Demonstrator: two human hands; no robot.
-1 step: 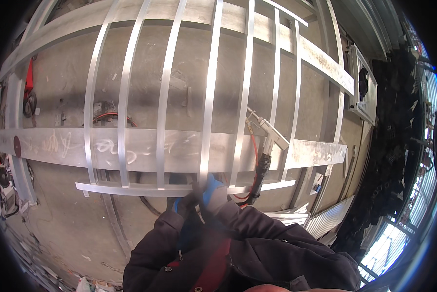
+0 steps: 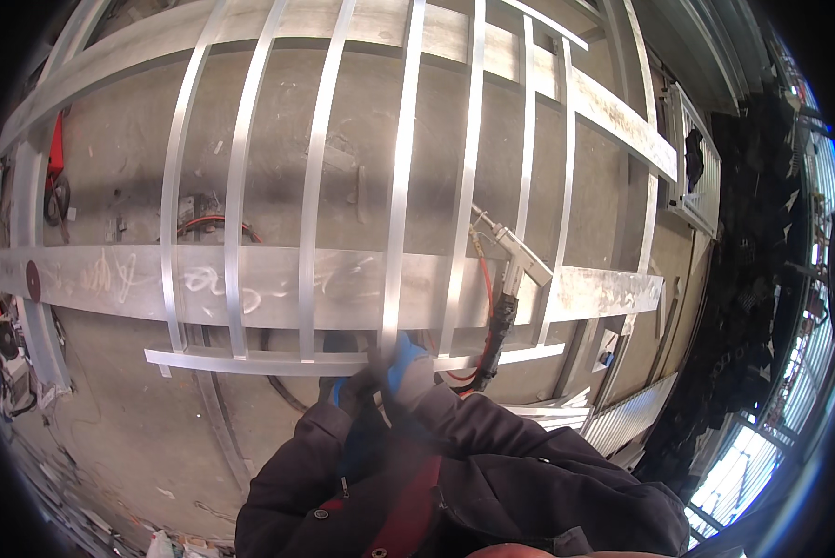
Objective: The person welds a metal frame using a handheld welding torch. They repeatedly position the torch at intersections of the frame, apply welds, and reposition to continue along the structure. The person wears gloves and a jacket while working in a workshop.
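A ladder-like frame of bright metal bars lies in front of me, its near rail [image 2: 250, 361] crossing just ahead of my body. My right hand [image 2: 408, 361], in a blue and grey glove, lies over this rail where a long upright bar [image 2: 399, 195] meets it. Close beside it on the left, my left hand [image 2: 336, 391] is gloved too and sits at the rail's near side. A blurred dark strip hangs before both hands and hides their fingers. To the right, a grey pistol-shaped welding gun [image 2: 524, 265] with a black ribbed grip rests on the frame.
Two wide metal beams [image 2: 120, 284] run crosswise beneath the bars. An orange hose [image 2: 489, 321] trails down from the gun. Concrete floor [image 2: 129, 418] shows below. At the right stand a white slatted panel [image 2: 701, 167] and stacked metal lengths [image 2: 631, 414]. Something red [image 2: 56, 149] is at the left.
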